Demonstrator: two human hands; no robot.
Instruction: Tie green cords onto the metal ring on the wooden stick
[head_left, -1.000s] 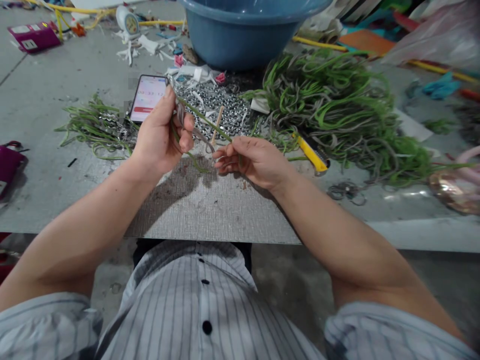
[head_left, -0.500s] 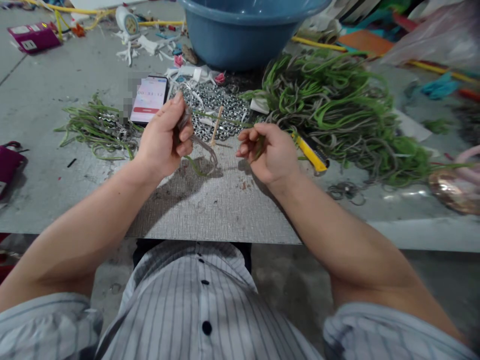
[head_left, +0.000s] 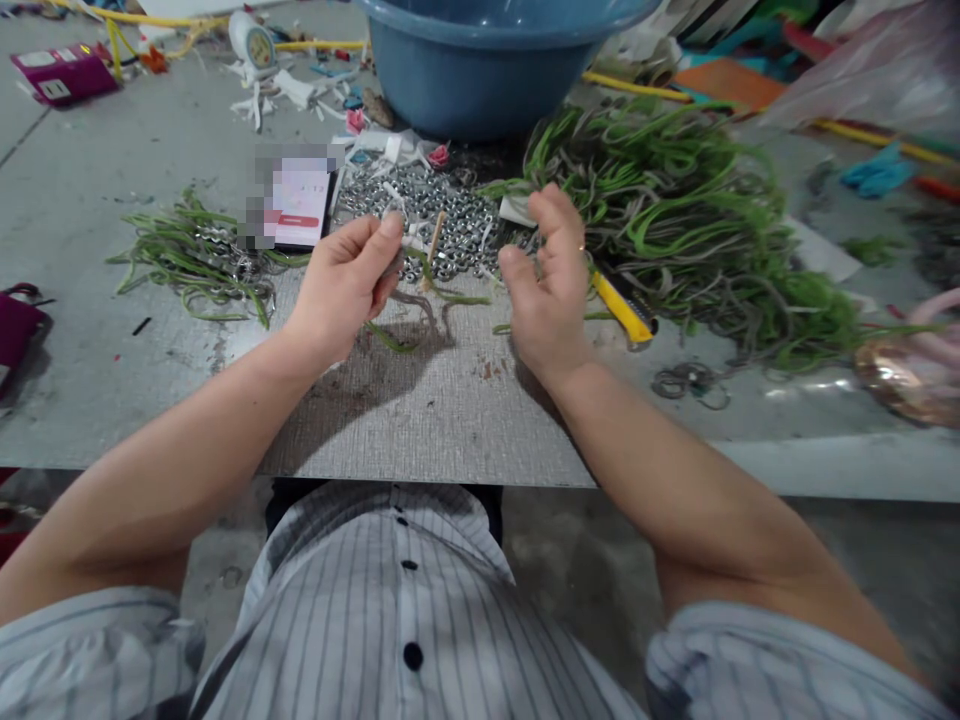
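My left hand (head_left: 337,290) is closed, thumb pressed to the fingers, on a green and grey cord. The cord's loose ends (head_left: 465,299) hang out of it to the right over the table. My right hand (head_left: 551,300) is raised beside them, fingers apart and curved, with nothing seen in it. Behind both hands lies a heap of small shiny metal pieces (head_left: 450,210), with a thin wooden stick (head_left: 434,245) among them. A large pile of green and grey cords (head_left: 675,220) lies to the right. Another bunch of cords (head_left: 199,290), with metal pieces on it, lies left.
A blue basin (head_left: 480,75) stands at the back. A phone (head_left: 300,205) lies beyond my left hand. Near my right hand are a yellow-handled cutter (head_left: 628,310) and some metal rings (head_left: 694,382). A purple box (head_left: 66,75) sits far left.
My right hand has let go of the cord and opened, its fingers rising. The cord, taut between the hands before, now hangs slack. My left hand has shifted slightly right and down.
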